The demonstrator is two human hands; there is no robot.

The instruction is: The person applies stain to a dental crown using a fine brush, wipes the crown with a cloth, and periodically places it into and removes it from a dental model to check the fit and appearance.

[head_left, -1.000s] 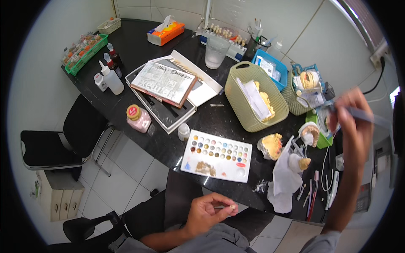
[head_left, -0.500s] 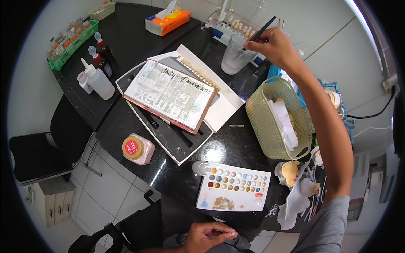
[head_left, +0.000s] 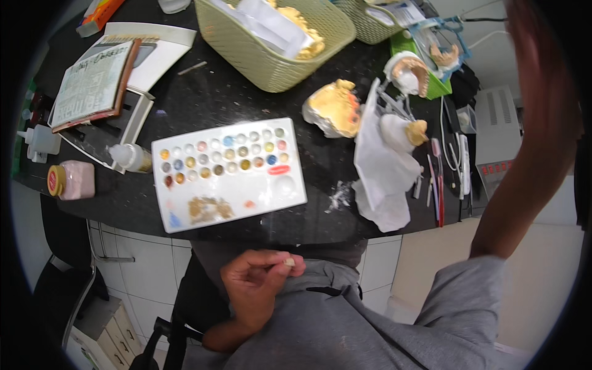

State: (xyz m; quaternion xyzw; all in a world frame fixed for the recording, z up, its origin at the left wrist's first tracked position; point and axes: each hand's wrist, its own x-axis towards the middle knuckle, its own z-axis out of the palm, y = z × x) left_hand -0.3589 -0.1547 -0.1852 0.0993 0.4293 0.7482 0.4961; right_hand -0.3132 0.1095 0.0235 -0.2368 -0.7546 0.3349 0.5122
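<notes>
Just beyond my lap, my left hand (head_left: 256,287) is closed in a pinch on a small off-white dental crown (head_left: 289,263). My right hand (head_left: 535,68) is raised at the upper right, smeared by motion and partly cut off by the dark rim. Its fingers cannot be made out, and no brush shows in it. A white paint palette (head_left: 256,202) with rows of coloured wells lies on the black table, ahead of my left hand. Brown, blue and orange smears mark its near part.
A plaster dental cast (head_left: 333,111) stands right of the palette, beside crumpled white tissue (head_left: 388,179) and slim tools (head_left: 439,185). Behind are a woven basket (head_left: 271,74) holding casts and a blue articulator (head_left: 453,34). Bottles, a jar (head_left: 79,179) and a book (head_left: 92,92) occupy the left.
My right hand has left the glass, where it held a black brush, and swung up to the right edge. The view has turned rightward and down; my left hand still pinches the crown.
</notes>
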